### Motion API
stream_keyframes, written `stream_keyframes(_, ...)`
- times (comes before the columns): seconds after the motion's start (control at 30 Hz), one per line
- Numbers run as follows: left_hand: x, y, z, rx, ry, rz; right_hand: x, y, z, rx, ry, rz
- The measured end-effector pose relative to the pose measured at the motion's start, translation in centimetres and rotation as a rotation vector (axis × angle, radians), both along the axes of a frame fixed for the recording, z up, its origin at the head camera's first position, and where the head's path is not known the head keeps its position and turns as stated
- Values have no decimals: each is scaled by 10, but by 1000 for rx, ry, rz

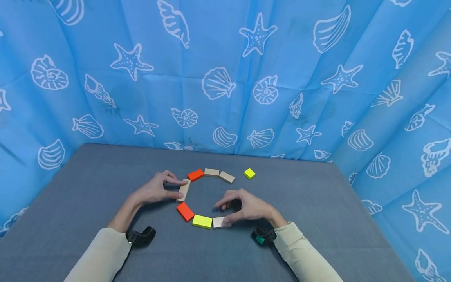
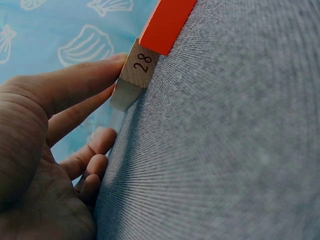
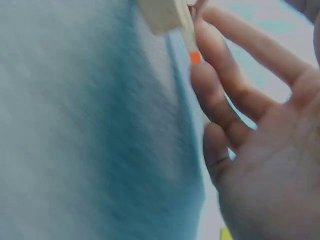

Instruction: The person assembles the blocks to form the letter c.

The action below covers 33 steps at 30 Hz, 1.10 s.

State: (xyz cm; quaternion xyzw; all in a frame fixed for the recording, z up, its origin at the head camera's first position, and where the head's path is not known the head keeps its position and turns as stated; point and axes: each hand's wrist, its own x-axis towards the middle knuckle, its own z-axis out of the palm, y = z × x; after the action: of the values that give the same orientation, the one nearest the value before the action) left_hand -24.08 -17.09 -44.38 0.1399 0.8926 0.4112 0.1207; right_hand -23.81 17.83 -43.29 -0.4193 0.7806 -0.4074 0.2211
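In the head view my left hand (image 1: 156, 190) pinches a plain wooden block (image 1: 185, 187) between thumb and index finger on the left of a curved row. The number 28 shows on an end face of that wooden block (image 2: 137, 67) in the left wrist view, beside a red-orange block (image 2: 169, 25). My right hand (image 1: 248, 206) is at the front of the row, its thumb at the right end of another wooden block (image 1: 219, 223) and its bent fingers apart from it. A yellow block (image 1: 202, 221) and a red-orange block (image 1: 185, 212) link the two wooden ones.
The row's far side has a red-orange block (image 1: 195, 175) and two wooden blocks, one straight (image 1: 211, 172) and one angled (image 1: 227, 177). A separate yellow block (image 1: 249, 174) lies right of them. A blue shell-patterned curtain (image 1: 225, 86) hangs behind the grey table (image 1: 299, 188).
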Motion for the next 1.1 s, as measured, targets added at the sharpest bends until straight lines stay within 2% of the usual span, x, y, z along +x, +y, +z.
stream_keyframes(0.07, 0, 0, 0, 3, -3, 1, -3, 5, 1, -57, 69, -119)
stream_keyframes(0.17, 0, 0, 0, 10, -5, -1, -11, 15, 1, -115, 239, -367)
stream_keyframes(0.27, 0, 1, 0, 15, -6, -2, -19, 26, -3, -104, 374, -589)
stream_keyframes(0.37, 1, 1, -1, 14, -8, 2, -24, 36, -7, -25, 405, -688)
stream_keyframes(0.5, 1, 1, -1, 12, -3, 4, -28, 43, -12, 118, 362, -688)
stream_keyframes(0.57, 1, 0, -1, 16, 2, 2, -29, 44, -14, 159, 344, -686)
stream_keyframes(0.83, 0, 0, 0, 27, 8, 1, -30, 44, -15, 113, 419, -743)
stream_keyframes(0.93, 1, 0, 1, 31, 6, 1, -26, 45, -9, 103, 372, -671)
stream_keyframes(1.1, 2, 1, 1, 28, 3, 2, -19, 44, 4, 128, 198, -407)
